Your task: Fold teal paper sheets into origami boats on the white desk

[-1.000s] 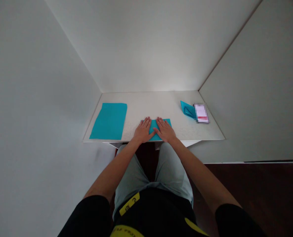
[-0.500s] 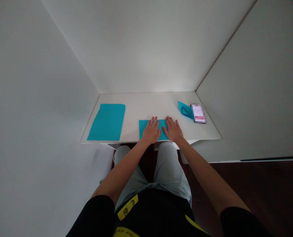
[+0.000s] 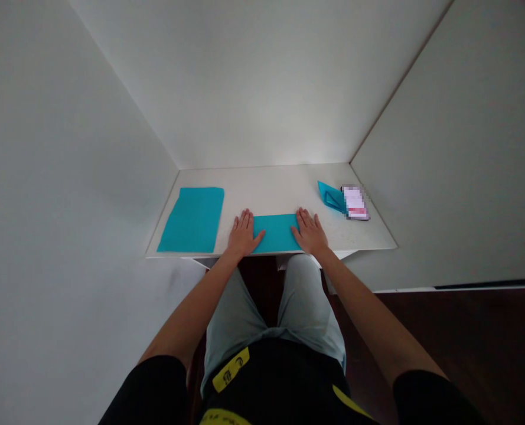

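Note:
A folded sheet of blue paper (image 3: 276,232) lies flat at the front edge of the white table, between my two hands. My left hand (image 3: 243,234) rests palm down at the paper's left end, fingers stretched away from me and thumb out over the sheet. At the right end, my right hand (image 3: 310,232) lies flat in the same way, its thumb on the paper and its palm hiding that edge. Both hands are open and grip nothing.
Larger blue sheets (image 3: 192,219) lie on the left of the white table (image 3: 268,183). A folded blue paper piece (image 3: 332,197) sits at the back right, against a phone (image 3: 356,203) with a blurred screen. Walls enclose the table's left, back and right sides.
My left hand has slid left across the folded paper, from its middle to its left end, uncovering the centre. My right hand has stayed in place.

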A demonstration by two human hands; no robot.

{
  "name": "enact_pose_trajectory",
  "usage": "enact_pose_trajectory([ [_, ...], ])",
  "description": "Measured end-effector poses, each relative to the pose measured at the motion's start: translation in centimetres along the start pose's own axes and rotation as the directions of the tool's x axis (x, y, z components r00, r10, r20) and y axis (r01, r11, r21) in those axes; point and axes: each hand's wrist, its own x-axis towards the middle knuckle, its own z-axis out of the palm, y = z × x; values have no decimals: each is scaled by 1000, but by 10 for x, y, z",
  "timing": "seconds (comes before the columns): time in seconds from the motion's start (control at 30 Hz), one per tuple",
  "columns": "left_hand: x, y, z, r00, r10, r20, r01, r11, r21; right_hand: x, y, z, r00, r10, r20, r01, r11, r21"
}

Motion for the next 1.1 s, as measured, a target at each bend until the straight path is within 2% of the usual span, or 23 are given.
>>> enact_pose_trajectory([
  [0.2,1,0,1,985,-160,-58,158,987,-42,-2,-2,-7,1000,-26,-16,27,999,22],
  [0.37,6,3,-6,979,-182,-89,168,975,-149,-2,-3,-8,1000,-18,-20,18,1000,7],
  [0.47,5,8,-10,987,-130,-95,102,962,-251,-2,-2,-5,998,-12,-58,13,1000,14],
  [0.57,-2,16,-11,997,-7,-73,-16,953,-302,-3,-1,-3,995,14,-99,-12,1000,23],
  [0.67,-14,25,-9,978,204,-28,-205,947,-247,-3,-3,-3,993,52,-105,-50,998,28],
  [0.73,-22,32,-5,955,295,2,-290,942,-169,-4,-4,-5,994,55,-98,-53,998,28],
  [0.9,-25,51,2,957,292,1,-291,955,-52,-5,-4,-9,993,23,-112,-18,999,48],
  [1.0,-9,58,0,973,232,-2,-231,971,-63,-7,-4,-13,993,13,-119,-4,997,77],
  [1.1,14,54,-6,972,214,94,-204,973,-104,-8,-4,-16,993,-6,-119,18,995,101],
])
